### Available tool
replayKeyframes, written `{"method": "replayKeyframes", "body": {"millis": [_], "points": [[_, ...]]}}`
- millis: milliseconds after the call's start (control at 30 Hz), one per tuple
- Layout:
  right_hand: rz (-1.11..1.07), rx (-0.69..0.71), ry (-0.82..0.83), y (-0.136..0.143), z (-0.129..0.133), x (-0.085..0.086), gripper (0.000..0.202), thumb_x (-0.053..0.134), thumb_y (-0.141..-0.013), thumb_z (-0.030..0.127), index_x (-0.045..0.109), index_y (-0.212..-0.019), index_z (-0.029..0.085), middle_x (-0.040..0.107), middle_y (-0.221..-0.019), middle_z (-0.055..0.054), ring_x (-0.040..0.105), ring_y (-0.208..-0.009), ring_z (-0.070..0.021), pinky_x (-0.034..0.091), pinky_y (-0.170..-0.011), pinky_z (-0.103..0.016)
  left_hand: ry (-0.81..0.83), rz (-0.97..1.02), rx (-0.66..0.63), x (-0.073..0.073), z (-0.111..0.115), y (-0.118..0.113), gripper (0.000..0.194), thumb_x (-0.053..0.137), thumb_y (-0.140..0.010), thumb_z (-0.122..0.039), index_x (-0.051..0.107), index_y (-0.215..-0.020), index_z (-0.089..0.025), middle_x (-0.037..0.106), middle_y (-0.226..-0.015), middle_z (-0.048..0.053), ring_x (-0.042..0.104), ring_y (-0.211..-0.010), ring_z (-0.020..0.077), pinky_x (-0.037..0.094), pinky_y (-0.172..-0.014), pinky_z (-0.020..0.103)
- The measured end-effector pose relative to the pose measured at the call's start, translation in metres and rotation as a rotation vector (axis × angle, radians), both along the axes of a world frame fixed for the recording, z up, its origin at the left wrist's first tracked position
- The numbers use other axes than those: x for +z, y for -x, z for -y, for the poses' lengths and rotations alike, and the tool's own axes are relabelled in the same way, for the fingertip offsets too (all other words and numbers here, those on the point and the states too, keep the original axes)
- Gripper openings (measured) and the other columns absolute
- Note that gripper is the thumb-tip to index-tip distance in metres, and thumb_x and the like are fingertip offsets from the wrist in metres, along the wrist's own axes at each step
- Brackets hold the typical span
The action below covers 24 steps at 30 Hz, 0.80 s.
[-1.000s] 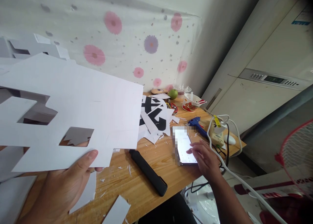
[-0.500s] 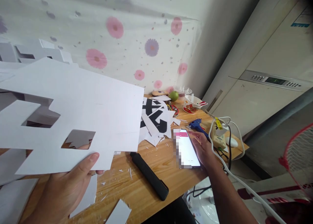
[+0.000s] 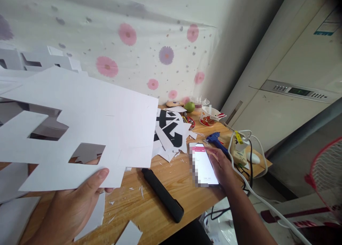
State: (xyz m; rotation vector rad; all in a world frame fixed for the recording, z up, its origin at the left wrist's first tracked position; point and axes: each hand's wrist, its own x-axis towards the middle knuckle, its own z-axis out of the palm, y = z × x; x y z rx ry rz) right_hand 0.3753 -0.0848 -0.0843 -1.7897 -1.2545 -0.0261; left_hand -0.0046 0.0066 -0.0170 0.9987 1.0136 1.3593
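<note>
My left hand [image 3: 77, 202] pinches the lower edge of a white foam board sheet [image 3: 128, 131] with angular cut-outs, thumb in front and fingers mostly behind. The sheet is raised above the table at the left. At the right, my right hand [image 3: 220, 166] is closed around the right edge of a smartphone [image 3: 205, 166], one finger lying over the upper part of its lit screen. Part of the screen is pixelated. Between my hands, a black utility knife or similar long black handle [image 3: 162, 195] lies on the wooden table [image 3: 187, 198].
Paper pieces with black shapes [image 3: 171, 134] and white scraps litter the table. Behind the phone are a blue glue gun [image 3: 216, 140], a power strip [image 3: 237, 154] with cables, a paper bowl [image 3: 210, 116] and a green fruit [image 3: 190, 107]. A fridge-like white cabinet [image 3: 288, 113] stands at right.
A finger of my right hand has shifted slightly over the phone's upper screen. The view has tilted a little; my left hand still holds the sheet in nearly the same place.
</note>
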Motion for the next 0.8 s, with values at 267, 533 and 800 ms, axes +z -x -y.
{"method": "replayKeyframes", "body": {"millis": [267,533,800], "points": [[-0.013,0.037,0.034,-0.0064,0.0008,-0.0062,0.035,0.042,-0.095,0.046,0.062,-0.111,0.023,0.068,-0.112,-0.010,0.063,-0.104,-0.0276,0.048,-0.092,-0.046,-0.010,-0.027,-0.019,0.0010,0.0020,0.0006,0.041,0.084,-0.062,-0.036,0.071,-0.100,-0.028,0.067,-0.092,0.003,0.058,-0.077,0.0208,0.054,-0.045,0.026],[0.009,0.013,0.054,-0.0081,-0.0016,-0.0070,0.035,0.044,-0.094,0.046,0.064,-0.107,0.021,0.069,-0.107,-0.010,0.062,-0.100,-0.0280,0.047,-0.090,-0.048,-0.013,-0.031,-0.034,0.0061,0.0032,-0.0009,0.031,0.084,-0.062,-0.033,0.072,-0.090,-0.025,0.067,-0.090,0.003,0.057,-0.073,0.0180,0.054,-0.046,0.022],[0.013,0.024,0.039,-0.0054,-0.0054,-0.0042,0.031,0.047,-0.091,0.043,0.065,-0.103,0.021,0.071,-0.102,-0.010,0.065,-0.096,-0.0294,0.048,-0.089,-0.051,0.006,-0.029,-0.023,0.0015,0.0026,0.0029,0.040,0.083,-0.064,-0.032,0.072,-0.102,-0.028,0.068,-0.104,0.006,0.060,-0.083,0.0219,0.056,-0.048,0.026]]}}
